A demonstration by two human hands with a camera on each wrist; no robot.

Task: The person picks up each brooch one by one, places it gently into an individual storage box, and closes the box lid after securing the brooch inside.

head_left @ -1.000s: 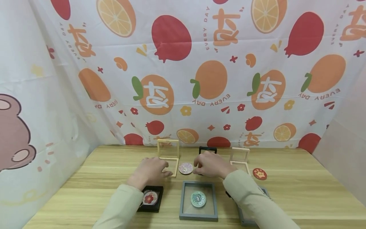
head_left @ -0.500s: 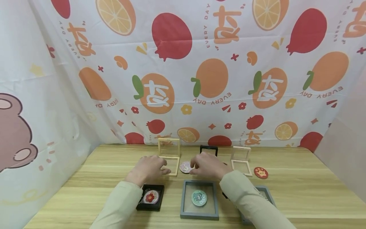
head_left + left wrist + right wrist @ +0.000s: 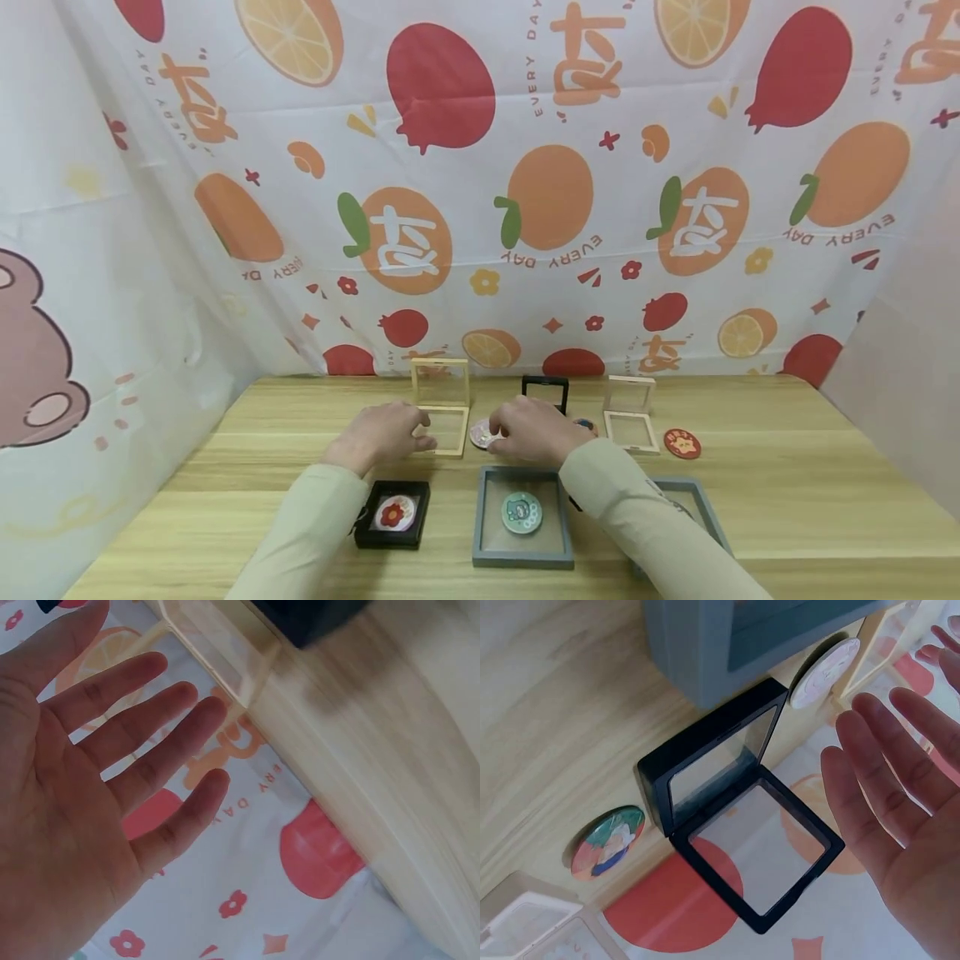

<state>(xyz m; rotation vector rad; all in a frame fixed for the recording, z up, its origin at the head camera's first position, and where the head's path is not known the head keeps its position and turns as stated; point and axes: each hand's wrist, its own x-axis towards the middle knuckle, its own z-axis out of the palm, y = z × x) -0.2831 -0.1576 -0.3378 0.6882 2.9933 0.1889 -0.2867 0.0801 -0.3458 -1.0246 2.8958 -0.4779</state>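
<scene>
My left hand [image 3: 381,435] hovers at the left side of an open pale-yellow display case [image 3: 450,452]. In the left wrist view its fingers [image 3: 161,761] are spread, with nothing held. My right hand [image 3: 531,429] is above the table by a round pink-and-white badge [image 3: 481,433], overlapping its right edge in the head view. The right wrist view shows this badge [image 3: 826,673] lying apart from the relaxed fingers [image 3: 885,791]. An open black display case [image 3: 761,847] stands with its lid raised beside that hand. A colourful round badge [image 3: 609,841] lies next to it.
Nearer me are a black case with a red-flower badge [image 3: 395,513], a grey frame [image 3: 522,559] with a green badge [image 3: 522,512], and another grey frame [image 3: 705,508] partly behind my right sleeve. A pale open case [image 3: 632,414] and a red badge [image 3: 682,443] stand at right.
My right hand has shifted left from in front of the black case to the pink badge, uncovering the colourful badge. My left hand has drifted slightly left.
</scene>
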